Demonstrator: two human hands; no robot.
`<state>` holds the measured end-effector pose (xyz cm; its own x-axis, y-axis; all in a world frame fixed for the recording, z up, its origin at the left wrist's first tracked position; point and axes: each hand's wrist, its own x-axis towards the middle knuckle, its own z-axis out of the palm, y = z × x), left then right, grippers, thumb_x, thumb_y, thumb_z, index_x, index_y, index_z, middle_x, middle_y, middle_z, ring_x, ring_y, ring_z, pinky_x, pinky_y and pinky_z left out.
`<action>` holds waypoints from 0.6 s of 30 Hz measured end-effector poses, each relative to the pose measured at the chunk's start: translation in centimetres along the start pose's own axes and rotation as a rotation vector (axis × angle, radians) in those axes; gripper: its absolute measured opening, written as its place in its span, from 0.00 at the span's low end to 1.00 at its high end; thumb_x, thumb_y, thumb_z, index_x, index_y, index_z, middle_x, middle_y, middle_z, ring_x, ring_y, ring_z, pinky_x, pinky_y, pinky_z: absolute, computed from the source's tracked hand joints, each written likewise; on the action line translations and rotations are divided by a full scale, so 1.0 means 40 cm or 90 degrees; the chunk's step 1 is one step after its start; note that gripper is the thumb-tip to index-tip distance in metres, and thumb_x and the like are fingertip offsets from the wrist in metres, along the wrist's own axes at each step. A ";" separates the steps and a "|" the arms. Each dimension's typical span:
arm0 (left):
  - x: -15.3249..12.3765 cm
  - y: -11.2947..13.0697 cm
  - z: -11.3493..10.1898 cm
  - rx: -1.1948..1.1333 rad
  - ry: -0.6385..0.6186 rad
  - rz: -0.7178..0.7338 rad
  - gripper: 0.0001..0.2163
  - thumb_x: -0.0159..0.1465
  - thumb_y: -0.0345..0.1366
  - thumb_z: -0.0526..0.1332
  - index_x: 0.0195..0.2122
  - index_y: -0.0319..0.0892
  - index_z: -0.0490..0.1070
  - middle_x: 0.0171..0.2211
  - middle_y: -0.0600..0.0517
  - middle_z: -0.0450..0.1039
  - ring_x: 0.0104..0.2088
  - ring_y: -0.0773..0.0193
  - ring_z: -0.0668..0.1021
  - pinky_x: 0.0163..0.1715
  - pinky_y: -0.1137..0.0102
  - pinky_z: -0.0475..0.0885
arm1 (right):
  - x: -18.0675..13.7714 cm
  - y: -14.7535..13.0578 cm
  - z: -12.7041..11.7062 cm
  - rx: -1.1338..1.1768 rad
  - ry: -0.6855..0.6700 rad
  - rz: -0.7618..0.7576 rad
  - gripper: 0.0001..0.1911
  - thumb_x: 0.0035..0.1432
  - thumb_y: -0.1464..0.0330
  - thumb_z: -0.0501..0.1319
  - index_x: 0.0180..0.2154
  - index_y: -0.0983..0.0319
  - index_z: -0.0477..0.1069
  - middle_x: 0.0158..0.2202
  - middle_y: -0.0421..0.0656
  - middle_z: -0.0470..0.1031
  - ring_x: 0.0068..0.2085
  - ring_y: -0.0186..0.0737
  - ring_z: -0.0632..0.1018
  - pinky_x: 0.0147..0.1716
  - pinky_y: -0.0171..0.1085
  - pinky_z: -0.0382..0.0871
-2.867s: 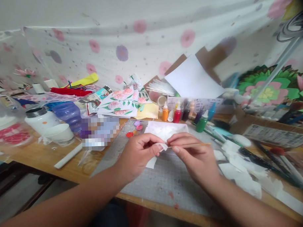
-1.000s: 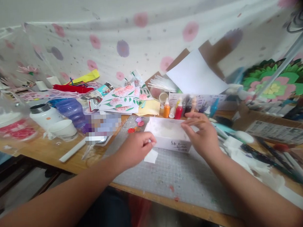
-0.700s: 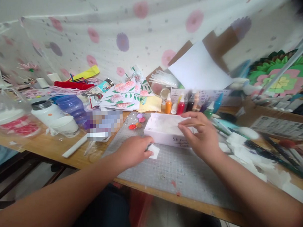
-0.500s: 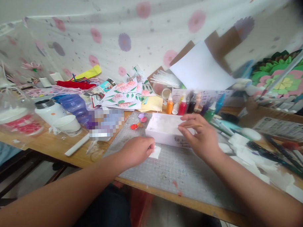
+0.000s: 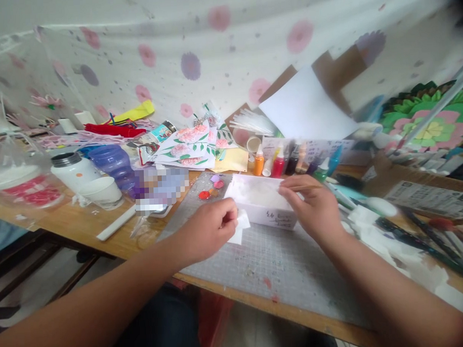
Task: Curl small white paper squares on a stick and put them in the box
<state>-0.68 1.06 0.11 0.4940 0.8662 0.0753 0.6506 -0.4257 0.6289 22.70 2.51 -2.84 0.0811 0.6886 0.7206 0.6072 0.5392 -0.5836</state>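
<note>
In the head view, my left hand [image 5: 210, 229] is closed in a pinch on a small piece of white paper [image 5: 243, 219], part of which hangs over the mat. My right hand [image 5: 318, 206] grips a thin wooden stick [image 5: 307, 187] between thumb and fingers, at the right end of a white box [image 5: 269, 216]. The open-topped box has handwriting on its front wall and pale contents inside. What the stick's tip touches is hidden by my fingers. Beyond my left hand, dabs of red, brown, pink and purple paint [image 5: 204, 194] lie on the grey cutting mat [image 5: 280, 263].
Paint bottles [image 5: 259, 163] line up behind the box. Crumpled tissues [image 5: 364, 217] and brushes [image 5: 427, 232] crowd the right side beside a cardboard box [image 5: 422, 187]. On the left are a white cup [image 5: 101, 192], a wide-mouthed bottle [image 5: 72, 171] and a white rod [image 5: 117, 223].
My left hand has risen slightly, and the white paper at its fingertips has lifted and changed shape. My right hand has shifted slightly right with the stick.
</note>
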 end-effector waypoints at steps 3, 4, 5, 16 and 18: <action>0.006 0.007 0.003 -0.148 0.078 0.011 0.07 0.60 0.33 0.55 0.26 0.43 0.58 0.25 0.57 0.63 0.27 0.67 0.66 0.27 0.71 0.59 | -0.011 -0.028 -0.003 0.156 0.008 0.010 0.05 0.55 0.69 0.65 0.27 0.57 0.77 0.30 0.42 0.80 0.37 0.44 0.79 0.39 0.45 0.74; 0.008 0.009 0.006 -0.191 0.094 0.012 0.07 0.60 0.33 0.56 0.26 0.43 0.59 0.25 0.56 0.63 0.27 0.67 0.67 0.27 0.71 0.60 | -0.017 -0.038 -0.001 0.223 0.007 0.015 0.05 0.55 0.70 0.65 0.27 0.57 0.78 0.30 0.42 0.80 0.36 0.43 0.78 0.38 0.44 0.74; 0.010 0.011 0.009 -0.230 0.100 0.008 0.06 0.60 0.34 0.56 0.27 0.43 0.60 0.25 0.56 0.64 0.27 0.67 0.67 0.28 0.71 0.61 | -0.025 -0.047 0.001 0.291 -0.002 0.020 0.05 0.55 0.70 0.66 0.28 0.56 0.78 0.29 0.41 0.79 0.36 0.42 0.78 0.36 0.43 0.74; 0.017 0.033 0.029 -0.461 0.082 -0.025 0.13 0.54 0.29 0.66 0.29 0.42 0.59 0.23 0.61 0.63 0.25 0.72 0.69 0.26 0.75 0.62 | -0.051 -0.101 0.012 0.501 -0.111 0.067 0.07 0.55 0.72 0.66 0.32 0.53 0.81 0.33 0.39 0.82 0.40 0.39 0.81 0.41 0.41 0.77; 0.019 0.033 0.034 -0.496 0.070 -0.025 0.14 0.53 0.28 0.67 0.34 0.43 0.61 0.25 0.61 0.64 0.26 0.72 0.69 0.27 0.74 0.64 | -0.047 -0.109 0.011 0.471 -0.105 0.059 0.07 0.55 0.72 0.66 0.30 0.54 0.81 0.31 0.40 0.82 0.38 0.39 0.81 0.40 0.40 0.77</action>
<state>1.33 0.81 -0.06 0.3927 0.9151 0.0916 0.0551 -0.1228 0.9909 19.58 -0.93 -1.83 -0.0479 0.7790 0.6252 -0.0884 0.6201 -0.7795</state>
